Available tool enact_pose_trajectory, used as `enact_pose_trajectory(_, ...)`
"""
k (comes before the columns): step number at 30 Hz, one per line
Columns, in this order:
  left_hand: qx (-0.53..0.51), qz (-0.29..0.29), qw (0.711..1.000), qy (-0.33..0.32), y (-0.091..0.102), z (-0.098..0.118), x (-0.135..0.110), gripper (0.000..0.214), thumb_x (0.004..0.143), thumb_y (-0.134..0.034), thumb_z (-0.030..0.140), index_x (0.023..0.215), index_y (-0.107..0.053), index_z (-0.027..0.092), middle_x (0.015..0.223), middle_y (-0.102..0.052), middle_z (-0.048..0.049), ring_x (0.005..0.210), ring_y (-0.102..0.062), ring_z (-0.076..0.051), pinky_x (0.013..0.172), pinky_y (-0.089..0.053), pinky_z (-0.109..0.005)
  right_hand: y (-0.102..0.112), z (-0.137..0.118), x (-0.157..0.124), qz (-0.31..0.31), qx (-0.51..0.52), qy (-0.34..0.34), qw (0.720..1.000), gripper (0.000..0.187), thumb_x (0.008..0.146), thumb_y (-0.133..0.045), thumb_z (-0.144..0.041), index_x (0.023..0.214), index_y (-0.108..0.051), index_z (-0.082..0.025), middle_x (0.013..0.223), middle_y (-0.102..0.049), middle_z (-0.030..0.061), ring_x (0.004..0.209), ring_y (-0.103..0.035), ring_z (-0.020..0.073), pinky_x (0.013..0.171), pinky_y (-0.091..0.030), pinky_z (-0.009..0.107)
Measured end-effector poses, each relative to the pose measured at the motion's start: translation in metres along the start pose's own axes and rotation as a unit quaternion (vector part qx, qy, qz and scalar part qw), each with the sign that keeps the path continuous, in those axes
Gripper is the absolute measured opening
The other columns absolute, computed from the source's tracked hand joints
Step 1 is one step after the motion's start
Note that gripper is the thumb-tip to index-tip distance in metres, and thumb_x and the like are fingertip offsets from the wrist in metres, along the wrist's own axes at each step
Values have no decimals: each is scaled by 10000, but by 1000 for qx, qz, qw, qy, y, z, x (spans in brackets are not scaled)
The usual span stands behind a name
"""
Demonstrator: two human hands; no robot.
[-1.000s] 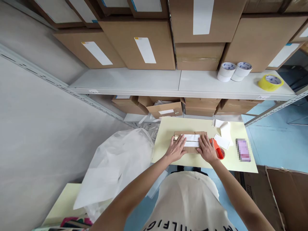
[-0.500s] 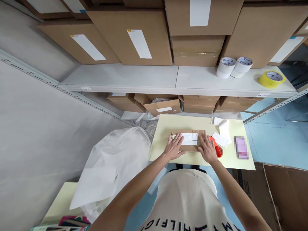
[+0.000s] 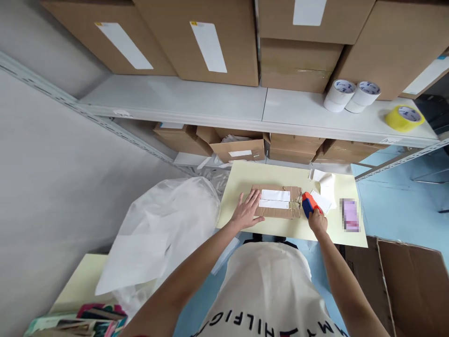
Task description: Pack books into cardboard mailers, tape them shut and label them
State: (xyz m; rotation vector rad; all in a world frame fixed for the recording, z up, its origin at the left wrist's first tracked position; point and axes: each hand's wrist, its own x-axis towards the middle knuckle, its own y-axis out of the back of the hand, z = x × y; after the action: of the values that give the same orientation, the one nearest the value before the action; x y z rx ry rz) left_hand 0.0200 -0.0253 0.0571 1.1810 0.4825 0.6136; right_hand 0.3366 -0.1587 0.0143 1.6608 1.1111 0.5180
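A small brown cardboard parcel (image 3: 280, 213) with white labels on top lies on a pale yellow table (image 3: 242, 180). My left hand (image 3: 245, 211) rests flat with fingers spread against the parcel's left end. My right hand (image 3: 317, 221) is closed round the handle of an orange and blue tape dispenser (image 3: 308, 204), whose head touches the parcel's right end.
White label papers (image 3: 324, 189) and a pink object (image 3: 350, 214) lie at the table's right. A big clear plastic bag (image 3: 164, 224) stands left. The shelf (image 3: 210, 100) behind holds cardboard boxes (image 3: 210, 42), two white tape rolls (image 3: 351, 93) and a yellow roll (image 3: 403, 117). An open carton (image 3: 410, 276) sits at right.
My right hand left the parcel's top and took hold of the tape dispenser at its right end. My left hand slid off the top to the parcel's left end.
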Motion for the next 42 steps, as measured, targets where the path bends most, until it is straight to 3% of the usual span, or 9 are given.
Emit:
enact_pose_trajectory(5,-60,16,998,-6,-6,-4,0,938,810,-576,635,1530,-257,124,1587,-259,-196,1481,-194,-353,1186,-154,-504,76,-17,14,112,130,-49,984,403,890,-223,-410,756,-550,-218,592,-562,36,567,-506,206,524,-404,315)
enact_pose_trajectory(8,-97,25,995,-11,-7,-6,1,924,815,-581,620,1525,-268,119,1584,-267,-195,1482,-196,-350,1178,-199,-479,109,-60,31,70,282,27,956,355,845,-319,-475,585,-391,-244,528,-424,-17,536,-389,153,509,-350,287)
enact_pose_trajectory(13,-131,29,991,-7,-3,-7,-1,830,856,-565,542,1520,-281,132,1585,-270,-188,1482,-202,-343,1181,-176,-521,109,-120,57,-143,228,82,960,521,747,-492,-666,492,-345,-236,484,-358,-41,499,-325,113,497,-293,273)
enact_pose_trajectory(18,-214,136,965,63,9,12,1,634,899,-533,444,1445,-411,146,1578,-299,-169,1481,-197,-352,1187,-73,-597,101,-116,64,-179,202,107,957,564,730,-486,-727,493,-372,-228,477,-359,-45,488,-326,107,486,-293,259)
enact_pose_trajectory(22,-476,168,848,160,18,39,28,581,890,-558,447,1392,-452,174,1490,-441,-163,1324,-488,-298,1100,-387,-466,102,-107,62,-189,220,143,946,574,743,-469,-736,496,-358,-229,468,-339,-49,469,-313,99,457,-278,251)
enact_pose_trajectory(25,-659,37,699,275,23,55,53,455,882,-571,480,1242,-561,203,1289,-615,-142,1039,-678,-238,869,-545,-377,102,-104,60,-191,231,147,943,591,728,-463,-765,502,-356,-230,463,-329,-51,459,-307,97,443,-276,251)
enact_pose_trajectory(27,-696,-22,655,294,25,61,66,355,882,-566,475,1056,-643,176,1055,-707,-116,854,-713,-196,739,-560,-320,101,-103,58,-183,235,147,943,602,719,-461,-781,503,-345,-232,460,-316,-54,448,-300,93,438,-277,253)
enact_pose_trajectory(35,-626,5,720,300,32,56,70,119,817,-621,222,754,-696,155,659,-700,-11,584,-656,-113,560,-465,-210,102,-108,56,-166,192,176,951,608,753,-437,-780,514,-389,-223,476,-395,-27,468,-354,112,454,-314,258)
enact_pose_trajectory(42,-523,79,778,338,37,-27,26,190,808,-637,303,710,-713,158,686,-731,-24,632,-679,-138,627,-505,-227,129,-97,60,-135,28,245,960,563,839,-358,-697,516,-344,-236,471,-415,-17,476,-369,125,506,-336,272)
